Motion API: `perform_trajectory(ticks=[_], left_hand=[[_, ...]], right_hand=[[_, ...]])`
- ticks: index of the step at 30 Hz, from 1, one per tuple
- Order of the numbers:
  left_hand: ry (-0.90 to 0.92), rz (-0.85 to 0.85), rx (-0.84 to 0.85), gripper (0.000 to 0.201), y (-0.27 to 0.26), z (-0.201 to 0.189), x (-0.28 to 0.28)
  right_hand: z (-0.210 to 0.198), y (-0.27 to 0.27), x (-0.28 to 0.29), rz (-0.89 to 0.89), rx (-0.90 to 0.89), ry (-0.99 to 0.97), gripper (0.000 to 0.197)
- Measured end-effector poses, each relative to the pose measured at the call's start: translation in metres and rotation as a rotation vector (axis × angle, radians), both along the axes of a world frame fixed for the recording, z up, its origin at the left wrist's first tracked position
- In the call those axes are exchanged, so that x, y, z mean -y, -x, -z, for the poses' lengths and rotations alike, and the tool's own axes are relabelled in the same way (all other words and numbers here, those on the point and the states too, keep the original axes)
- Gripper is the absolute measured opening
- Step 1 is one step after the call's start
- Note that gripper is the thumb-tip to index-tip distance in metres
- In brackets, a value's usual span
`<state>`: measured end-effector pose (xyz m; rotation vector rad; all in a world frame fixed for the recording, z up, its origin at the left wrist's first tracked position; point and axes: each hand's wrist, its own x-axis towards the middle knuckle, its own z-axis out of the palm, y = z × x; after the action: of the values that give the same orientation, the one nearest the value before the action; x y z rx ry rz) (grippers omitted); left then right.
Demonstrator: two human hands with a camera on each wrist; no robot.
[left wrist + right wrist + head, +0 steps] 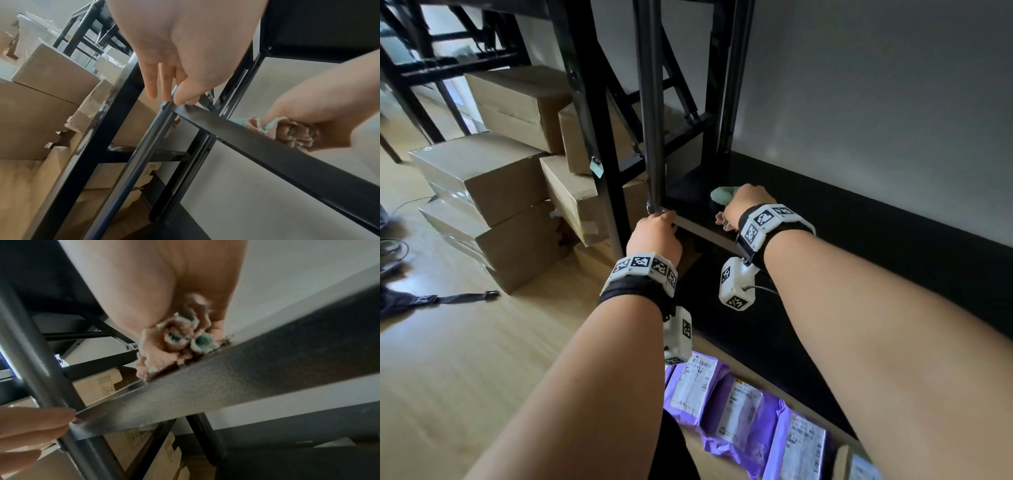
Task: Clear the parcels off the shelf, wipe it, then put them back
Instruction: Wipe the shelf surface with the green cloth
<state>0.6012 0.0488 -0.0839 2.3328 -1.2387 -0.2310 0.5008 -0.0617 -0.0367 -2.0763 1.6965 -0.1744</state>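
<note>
The black shelf carries no parcels. My right hand grips a bunched pink and green cloth and presses it on the shelf near its left end. From below, the cloth bulges out of my right fist over the shelf's front rail. My left hand holds the shelf's front left corner beside the grey post, thumb on the rail and fingers behind the post. Several purple parcels with white labels lie on the floor below.
Stacked cardboard boxes stand on the wooden floor left of the shelving. Black frame uprights and diagonal braces close the shelf's left end. A grey wall runs behind it. A dark strap lies on the floor.
</note>
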Motion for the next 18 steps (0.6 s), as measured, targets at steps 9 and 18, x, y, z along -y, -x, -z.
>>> perform_trajectory(ticks=[9,18], left_hand=[[0.028,-0.026,0.112,0.058,0.003,0.002,0.004],[0.047,-0.013,0.152,0.06,-0.001,0.0,0.007]], right_hand=[[0.0,-0.019,0.002,-0.154,0.079,0.02,0.013],[0.0,-0.035,0.036,-0.056,0.11,-0.06,0.056]])
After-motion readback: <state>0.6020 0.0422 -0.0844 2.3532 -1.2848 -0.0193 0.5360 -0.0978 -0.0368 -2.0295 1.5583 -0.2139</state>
